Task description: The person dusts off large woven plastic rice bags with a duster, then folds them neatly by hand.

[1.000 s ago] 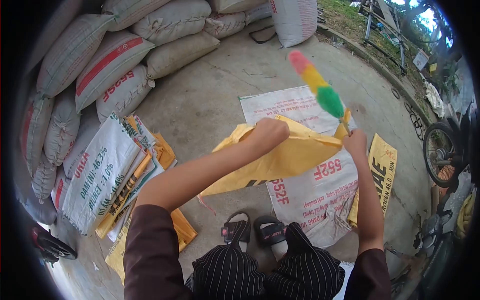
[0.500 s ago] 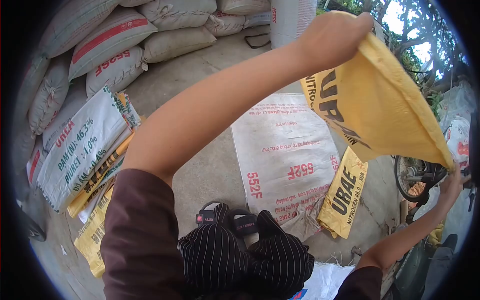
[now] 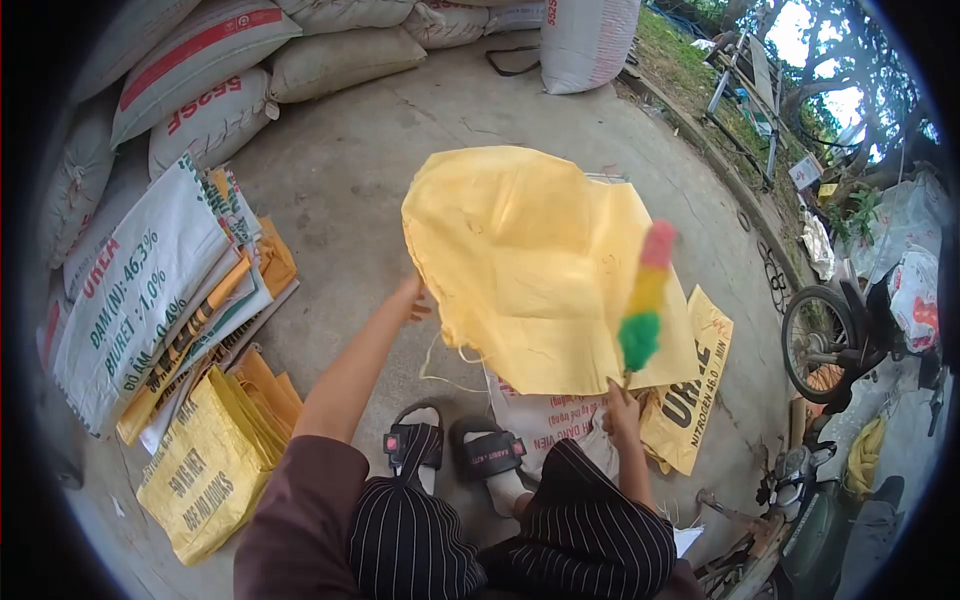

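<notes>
A yellow woven sack [image 3: 520, 270] lies spread with its plain side up over a white sack with red print [image 3: 545, 430]. My left hand [image 3: 412, 300] is at the yellow sack's left edge, fingers apart and partly hidden against the edge. In my right hand [image 3: 622, 415] is the handle of a feather duster [image 3: 645, 305] with pink, yellow and green bristles, blurred by motion over the sack's right side. A loose thread [image 3: 430, 365] trails from the sack's lower left edge. Partly under its right side lies a folded yellow URAE sack [image 3: 700, 400].
Folded white and yellow sacks [image 3: 150, 290] are stacked on the left, with yellow ones [image 3: 215, 470] nearer me. Filled sacks [image 3: 215, 120] are piled behind. One filled sack [image 3: 590, 45] stands at the back. Motorbikes [image 3: 825, 345] are on the right. My sandalled feet [image 3: 490, 450] are close by.
The yellow sack has come down from the raised hands onto the white sack, its print now out of sight. My left hand has lowered leftward; my right hand now holds a feather duster.
</notes>
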Available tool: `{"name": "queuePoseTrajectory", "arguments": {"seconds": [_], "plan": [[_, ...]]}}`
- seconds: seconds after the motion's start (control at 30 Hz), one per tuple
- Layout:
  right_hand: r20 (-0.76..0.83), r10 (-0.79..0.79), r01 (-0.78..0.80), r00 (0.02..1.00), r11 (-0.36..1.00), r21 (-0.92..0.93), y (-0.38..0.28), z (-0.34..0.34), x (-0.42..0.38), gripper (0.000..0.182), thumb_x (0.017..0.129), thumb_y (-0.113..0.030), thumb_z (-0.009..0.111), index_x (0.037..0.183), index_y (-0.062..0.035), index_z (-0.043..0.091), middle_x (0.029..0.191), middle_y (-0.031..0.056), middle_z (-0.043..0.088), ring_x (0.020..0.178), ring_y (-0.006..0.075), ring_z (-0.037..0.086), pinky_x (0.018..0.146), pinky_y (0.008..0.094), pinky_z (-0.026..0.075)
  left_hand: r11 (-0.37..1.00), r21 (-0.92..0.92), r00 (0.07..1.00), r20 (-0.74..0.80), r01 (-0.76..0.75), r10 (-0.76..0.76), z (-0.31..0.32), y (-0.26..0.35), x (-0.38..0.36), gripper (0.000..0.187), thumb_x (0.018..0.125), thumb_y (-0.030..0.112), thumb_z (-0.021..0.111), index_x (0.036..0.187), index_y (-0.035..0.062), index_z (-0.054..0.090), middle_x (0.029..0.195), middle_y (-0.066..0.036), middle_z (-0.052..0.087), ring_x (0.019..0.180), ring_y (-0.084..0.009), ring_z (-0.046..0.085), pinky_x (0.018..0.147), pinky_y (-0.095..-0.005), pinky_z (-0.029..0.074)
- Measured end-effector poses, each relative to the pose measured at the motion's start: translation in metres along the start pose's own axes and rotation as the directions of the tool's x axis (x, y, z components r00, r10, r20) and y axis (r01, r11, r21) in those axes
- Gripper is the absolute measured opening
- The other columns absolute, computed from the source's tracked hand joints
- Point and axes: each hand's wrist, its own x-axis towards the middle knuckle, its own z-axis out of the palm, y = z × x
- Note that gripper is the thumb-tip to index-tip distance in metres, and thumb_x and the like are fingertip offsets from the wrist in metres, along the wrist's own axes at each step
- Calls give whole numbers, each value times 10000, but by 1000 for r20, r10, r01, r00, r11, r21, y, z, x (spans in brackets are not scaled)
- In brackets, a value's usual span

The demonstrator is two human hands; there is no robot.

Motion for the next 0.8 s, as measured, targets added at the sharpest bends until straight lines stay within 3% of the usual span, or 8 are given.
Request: {"name": "queuePoseTrajectory", "arguments": {"seconds": [0.03,0.1,0.2,0.33,0.4,0.53,0.63,0.8], "plan": [[43,41,-40,998,999,-28,9,12,7,299,865,-291,538,1011,-34,584,493,-47,380,350,82,355,338,240,274,970,-240,989,133,-31,65,1,-13,10,721,824,608,351,1284,53,392,1261,-157,448,1069,-288,512,926,-363,381],[124,-398,411,909,803,-432,47,55,21,277,868,-270,522,905,-14,622,536,34,514,429,140,470,417,288,361,765,-642,896,310,-49,317,-1,-31,28,752,814,628,349,1292,47,375,1271,-161,436,1072,-283,509,928,-364,379],[353,-362,503,863,690,-521,66,78,9,264,863,-244,506,849,-14,636,610,135,583,529,221,556,509,338,410,643,-760,794,332,-95,509,-23,-24,35,799,799,658,346,1304,39,351,1285,-167,420,1077,-274,505,932,-365,377],[442,-347,551,827,658,-514,89,79,3,251,867,-235,480,844,-28,621,633,194,570,559,316,573,520,393,412,905,-227,875,253,-361,412,-58,-24,58,773,799,635,382,1265,19,389,1239,-165,459,1058,-273,519,912,-374,393],[469,-377,601,799,552,-578,89,80,-5,243,874,-214,455,812,-12,575,633,198,570,594,376,559,532,430,411,735,600,935,66,-316,348,-76,-39,71,663,818,548,459,1172,-10,498,1128,-154,561,1013,-282,550,869,-389,427],[532,-368,646,762,378,-663,93,88,-6,202,873,-193,447,777,-23,495,601,200,544,590,389,544,531,480,405,633,770,813,-318,-78,487,-77,-70,74,536,784,420,576,1028,-57,582,920,-201,629,890,-321,606,760,-392,465],[478,-377,596,793,321,-736,99,71,17,178,855,-187,464,766,-35,489,613,200,546,598,393,546,526,482,408,823,552,780,-454,-133,430,-105,-95,49,564,794,448,563,1014,-71,576,929,-243,611,913,-325,599,745,-397,456],[-183,-458,69,870,481,-874,119,-47,59,181,845,-177,442,867,-39,557,743,232,585,717,421,560,614,502,418,854,457,682,-544,-247,489,-148,-124,14,578,826,473,519,967,-83,585,887,-242,612,864,-315,601,741,-389,446]]}}
